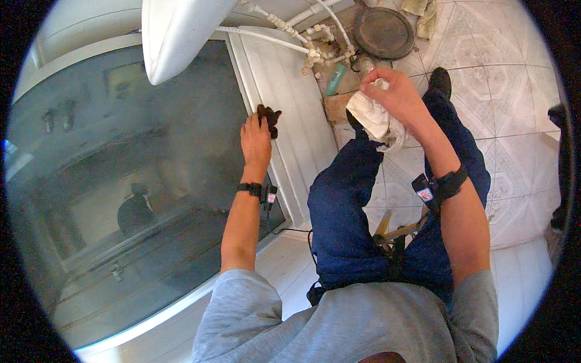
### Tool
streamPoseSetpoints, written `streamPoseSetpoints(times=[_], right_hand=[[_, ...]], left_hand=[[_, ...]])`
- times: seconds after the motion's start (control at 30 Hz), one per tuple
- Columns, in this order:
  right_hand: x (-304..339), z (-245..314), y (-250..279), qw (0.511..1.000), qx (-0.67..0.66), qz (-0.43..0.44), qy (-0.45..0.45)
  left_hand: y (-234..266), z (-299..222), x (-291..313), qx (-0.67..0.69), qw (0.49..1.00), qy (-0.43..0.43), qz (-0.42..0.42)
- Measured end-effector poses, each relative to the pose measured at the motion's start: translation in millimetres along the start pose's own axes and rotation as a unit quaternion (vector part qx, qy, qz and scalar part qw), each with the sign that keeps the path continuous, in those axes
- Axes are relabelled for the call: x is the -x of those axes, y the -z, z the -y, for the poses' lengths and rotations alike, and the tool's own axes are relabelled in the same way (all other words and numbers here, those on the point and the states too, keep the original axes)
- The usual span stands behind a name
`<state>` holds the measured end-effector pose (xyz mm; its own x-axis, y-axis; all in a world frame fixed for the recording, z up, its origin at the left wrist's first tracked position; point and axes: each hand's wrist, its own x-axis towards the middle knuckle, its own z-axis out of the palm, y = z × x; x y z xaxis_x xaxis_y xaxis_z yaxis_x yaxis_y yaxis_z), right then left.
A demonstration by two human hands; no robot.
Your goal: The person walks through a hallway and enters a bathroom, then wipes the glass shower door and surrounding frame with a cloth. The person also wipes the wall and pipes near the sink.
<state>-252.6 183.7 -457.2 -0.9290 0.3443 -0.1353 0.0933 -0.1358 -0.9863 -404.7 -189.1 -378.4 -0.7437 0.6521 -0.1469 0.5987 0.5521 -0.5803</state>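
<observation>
My left hand (256, 145) rests at the inner edge of a white window frame (264, 103), its fingers curled against a small dark brown thing with pointed corners (268, 120). What kind of thing that is, I cannot make out; my fingers partly cover it. To the right, my right hand (393, 97) pinches a crumpled white cloth (370, 115), which hangs down over my knee and shoe. Both wrists or forearms carry strapped black devices. A large dark glass pane (151, 133) with reflections fills the left side, beside my left arm.
A white rounded fixture (178, 36) juts in at the top. White pipes and valves (315, 45) run beside it. A round dark lid or pan (384, 33), a green tube (335, 80) and cloths (426, 18) lie on the tiled floor (517, 103). A wooden stool (399, 231) shows between my legs.
</observation>
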Motion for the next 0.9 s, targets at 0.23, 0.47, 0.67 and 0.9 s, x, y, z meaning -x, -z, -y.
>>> streamPoseSetpoints(times=[0.23,0.47,0.67,0.9], right_hand=[[1.7,2.8,2.9,1.0,0.006,-0.019,0.024],[0.0,-5.5,9.2,1.0,-0.03,0.002,0.003],[13.5,7.6,26.8,0.983,-0.071,0.021,-0.167],[34.1,50.7,54.0,0.958,-0.196,0.011,-0.211]], left_hand=[[10.0,-37.8,92.3,0.044,0.992,-0.036,0.11],[27.3,-64.5,159.4,0.036,0.987,-0.058,0.143],[6.6,-31.1,106.6,0.107,0.993,-0.039,-0.001],[-29.6,-13.3,93.2,0.186,0.979,-0.002,-0.08]])
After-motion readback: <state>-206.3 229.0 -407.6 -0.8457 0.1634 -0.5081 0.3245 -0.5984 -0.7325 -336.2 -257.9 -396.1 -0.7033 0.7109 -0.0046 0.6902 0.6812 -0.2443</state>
